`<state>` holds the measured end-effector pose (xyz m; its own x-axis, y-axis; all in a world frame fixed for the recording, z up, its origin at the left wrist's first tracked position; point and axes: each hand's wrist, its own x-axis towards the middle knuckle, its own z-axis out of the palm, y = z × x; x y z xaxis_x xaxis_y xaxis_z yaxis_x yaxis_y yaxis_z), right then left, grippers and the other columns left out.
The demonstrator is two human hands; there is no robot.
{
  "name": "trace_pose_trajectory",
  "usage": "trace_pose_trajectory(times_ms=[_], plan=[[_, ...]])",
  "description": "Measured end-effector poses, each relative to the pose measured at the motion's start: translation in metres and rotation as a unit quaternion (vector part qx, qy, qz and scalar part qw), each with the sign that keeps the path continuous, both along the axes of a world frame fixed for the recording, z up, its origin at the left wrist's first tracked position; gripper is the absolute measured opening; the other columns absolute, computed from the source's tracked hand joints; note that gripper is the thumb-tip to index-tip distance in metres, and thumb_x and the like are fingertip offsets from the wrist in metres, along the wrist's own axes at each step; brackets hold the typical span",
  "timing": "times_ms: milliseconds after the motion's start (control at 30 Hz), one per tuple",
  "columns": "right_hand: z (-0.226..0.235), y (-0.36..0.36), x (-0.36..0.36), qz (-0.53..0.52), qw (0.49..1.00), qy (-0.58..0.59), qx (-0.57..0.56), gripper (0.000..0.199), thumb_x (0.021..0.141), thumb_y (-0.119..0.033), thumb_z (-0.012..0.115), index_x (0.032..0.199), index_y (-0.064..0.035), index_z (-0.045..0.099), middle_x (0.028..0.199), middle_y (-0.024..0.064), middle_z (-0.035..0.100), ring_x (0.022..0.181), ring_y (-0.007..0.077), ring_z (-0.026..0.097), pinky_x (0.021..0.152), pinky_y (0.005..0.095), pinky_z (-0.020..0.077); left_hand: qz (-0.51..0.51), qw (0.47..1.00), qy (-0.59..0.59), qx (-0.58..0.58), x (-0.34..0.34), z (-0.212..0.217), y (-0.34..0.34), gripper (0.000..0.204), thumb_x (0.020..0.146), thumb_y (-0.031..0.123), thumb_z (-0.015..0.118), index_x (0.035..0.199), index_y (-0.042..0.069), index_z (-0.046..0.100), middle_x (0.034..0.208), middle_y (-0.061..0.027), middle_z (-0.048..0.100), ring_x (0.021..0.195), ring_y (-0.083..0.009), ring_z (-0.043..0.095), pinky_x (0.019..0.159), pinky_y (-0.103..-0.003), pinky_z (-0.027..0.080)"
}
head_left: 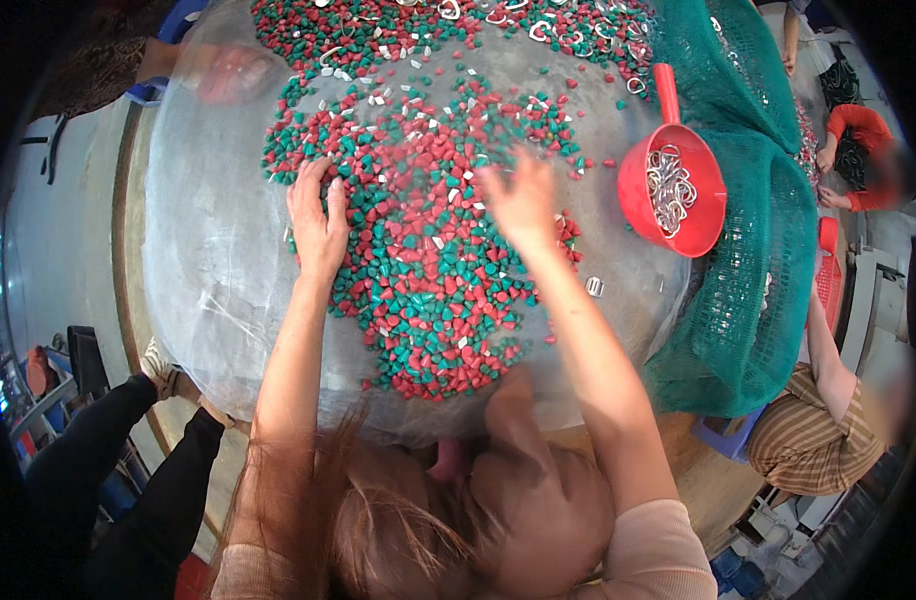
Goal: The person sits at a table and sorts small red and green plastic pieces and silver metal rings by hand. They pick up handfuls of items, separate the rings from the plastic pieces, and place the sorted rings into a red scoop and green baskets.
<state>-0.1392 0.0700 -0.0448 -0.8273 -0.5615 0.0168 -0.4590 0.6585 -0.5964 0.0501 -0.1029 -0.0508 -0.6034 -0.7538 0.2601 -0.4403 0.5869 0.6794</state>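
Note:
A heap of small red and green cone-shaped pieces (433, 290), with small whitish bits among them, spreads over a translucent sheet (208, 200). My left hand (320, 215) rests at the heap's left edge, its fingers stretched and thumb apart. On the other side, my right hand (526, 200) is blurred by motion over the heap's right edge; its thumb and fingers look apart, and I see nothing held. A red long-handled scoop (633, 185) right of that hand holds several silvery metal rings (670, 190). One small metal buckle (595, 287) lies by my right forearm.
More cones and metal rings (568, 35) lie at the far side. Green mesh netting (753, 250) drapes along the right. At far left, another person's blurred hand (243, 75) is at the sheet. People sit at right; someone's dark-clad legs (148, 480) are at lower left.

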Motion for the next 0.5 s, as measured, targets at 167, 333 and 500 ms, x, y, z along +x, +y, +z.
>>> trace_pose_trajectory(times_ms=[167,333,500], plan=[[0.035,-0.059,0.079,0.171,0.966,-0.162,-0.107,0.054,0.084,-0.032,0.064,0.130,-0.0115,0.045,0.116,0.0227,0.049,0.109,0.0366,0.049,0.094,0.0442,0.0405,-0.018,0.984,0.093,0.154,0.002,-0.006,-0.003,0.047,0.099,0.035,0.032,0.131,0.004,0.045,0.132,-0.0120,0.048,0.126,-0.0262,0.040,0.104,-0.037,0.030],[0.063,-0.068,0.045,0.186,0.971,-0.040,-0.145,0.043,0.081,-0.029,0.066,0.117,-0.0070,0.058,0.120,0.0195,0.051,0.113,0.0329,0.051,0.093,0.0414,0.0425,0.040,0.967,0.156,0.195,0.017,0.006,-0.020,0.048,0.101,0.037,0.028,0.127,0.004,0.050,0.126,-0.0113,0.052,0.117,-0.0205,0.047,0.097,-0.033,0.038],[0.012,-0.023,-0.119,-0.088,0.995,0.016,0.034,0.041,0.083,-0.037,0.062,0.109,-0.0054,0.064,0.116,0.0205,0.054,0.108,0.0318,0.054,0.091,0.0437,0.0430,0.074,0.974,0.151,0.153,0.001,0.002,-0.052,0.039,0.100,0.030,0.035,0.120,0.004,0.056,0.115,-0.0105,0.058,0.108,-0.0192,0.053,0.092,-0.031,0.041]])
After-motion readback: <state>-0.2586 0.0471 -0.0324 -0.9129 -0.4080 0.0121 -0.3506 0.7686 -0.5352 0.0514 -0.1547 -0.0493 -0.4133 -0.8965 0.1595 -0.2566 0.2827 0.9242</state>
